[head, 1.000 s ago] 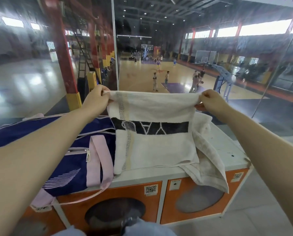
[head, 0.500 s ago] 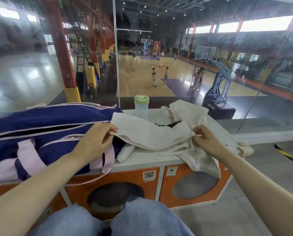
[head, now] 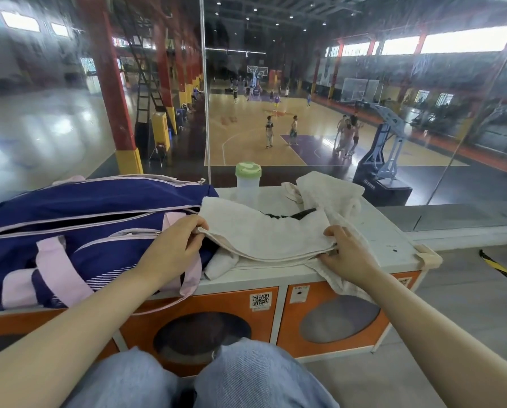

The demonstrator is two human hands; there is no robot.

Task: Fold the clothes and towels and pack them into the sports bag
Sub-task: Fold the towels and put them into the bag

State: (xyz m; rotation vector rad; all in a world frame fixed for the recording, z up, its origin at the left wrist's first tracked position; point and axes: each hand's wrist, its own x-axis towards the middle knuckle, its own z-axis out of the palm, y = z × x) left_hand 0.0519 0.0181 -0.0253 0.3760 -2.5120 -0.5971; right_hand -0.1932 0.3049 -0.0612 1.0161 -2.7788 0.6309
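Note:
A white towel (head: 264,235) with a black band lies folded over on the cabinet top (head: 384,237), partly draped on the bag's right end. My left hand (head: 173,245) pinches the towel's near left corner. My right hand (head: 349,254) grips the near right edge, thumb on top and fingers under the layers. The navy and pink sports bag (head: 78,231) lies to the left with its top zip open. More white cloth (head: 328,189) is heaped behind the towel, and another piece hangs over the cabinet's front under my right hand.
A clear bottle with a green lid (head: 248,184) stands behind the towel by the glass wall (head: 452,119). The orange cabinet front (head: 264,316) faces my knees (head: 246,378). A pale block (head: 429,256) sits at the cabinet's right corner. A basketball court with people lies beyond the glass.
The towel was held up spread between both hands, then came down folded onto the cabinet top. Both hands followed it down and still hold its near edge.

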